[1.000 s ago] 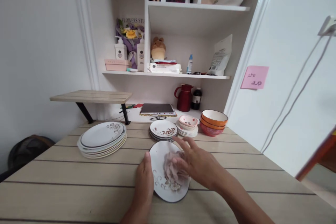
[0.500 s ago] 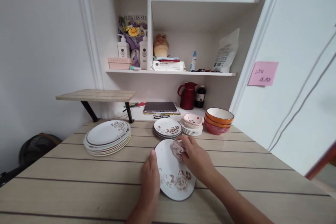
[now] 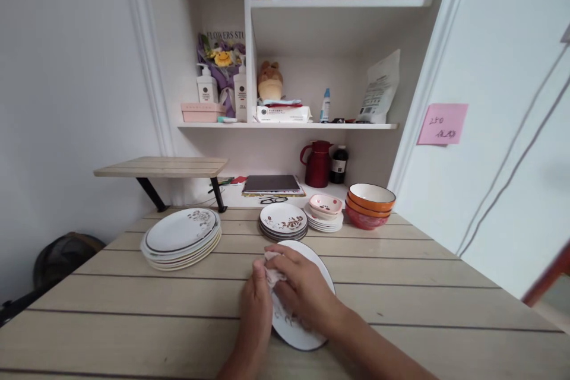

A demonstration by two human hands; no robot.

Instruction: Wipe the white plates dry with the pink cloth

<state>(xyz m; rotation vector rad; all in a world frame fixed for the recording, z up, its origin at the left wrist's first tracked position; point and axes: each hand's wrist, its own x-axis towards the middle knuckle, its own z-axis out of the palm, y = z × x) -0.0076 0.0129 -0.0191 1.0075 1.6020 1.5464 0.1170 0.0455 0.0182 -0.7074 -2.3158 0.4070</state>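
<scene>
A white oval plate [image 3: 314,255] with a brown flower pattern lies in front of me, its left part covered by my hands. My left hand [image 3: 257,303] grips the plate's left edge, thumb up at the rim and the other fingers mostly hidden. Bunched under the fingers of my right hand [image 3: 303,291] is a pale pinkish cloth [image 3: 274,270], pressed on the plate's left side close to my left thumb. Just behind stands a stack of small flowered plates [image 3: 280,218].
A stack of large oval plates [image 3: 180,231] sits at left, near a raised wooden stand [image 3: 162,166]. Small dishes [image 3: 326,204] and stacked orange and red bowls [image 3: 369,205] are at back right. Behind them are glasses [image 3: 274,200], a laptop [image 3: 271,183] and a red jug [image 3: 317,163].
My right hand has slid the cloth leftward across the plate, from its upper right to its left edge beside my left thumb. My left hand keeps its hold. The view has shifted slightly.
</scene>
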